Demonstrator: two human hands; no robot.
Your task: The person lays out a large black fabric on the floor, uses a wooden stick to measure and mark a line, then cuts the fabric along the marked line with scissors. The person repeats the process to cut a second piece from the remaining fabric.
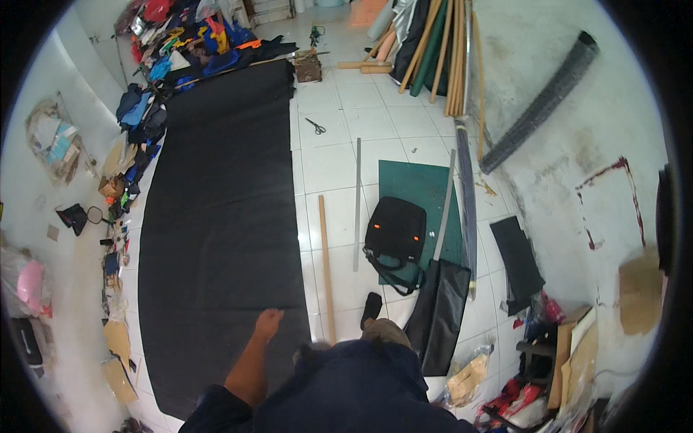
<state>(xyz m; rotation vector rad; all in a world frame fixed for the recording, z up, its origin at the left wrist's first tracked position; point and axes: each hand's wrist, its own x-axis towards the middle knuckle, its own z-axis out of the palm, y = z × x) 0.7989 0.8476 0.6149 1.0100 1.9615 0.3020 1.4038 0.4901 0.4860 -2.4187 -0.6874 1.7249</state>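
My left hand (pixel 269 323) is over the near right part of a long sheet of black material (pixel 224 209) spread on the floor. Its fingers look curled together; anything inside them is too small to make out. Whether the hand touches the sheet cannot be told. My right hand is out of sight, hidden by my body or beyond the view. Along the sheet's right side lies a wooden stick (pixel 325 263). A black bag (pixel 395 229) with a strap rests on a green cutting mat (pixel 404 177). Farther off, black-handled scissors (pixel 316 127) lie on the tiles.
Two metal rulers (pixel 357 206) lie on the right, one reaching across the mat. A folded black sheet (pixel 439 310) is beside my right leg. Several cardboard tubes (pixel 455 65) and a dark roll (pixel 538 105) lean on the right wall. Heaped fabric scraps (pixel 209 47) line the far left.
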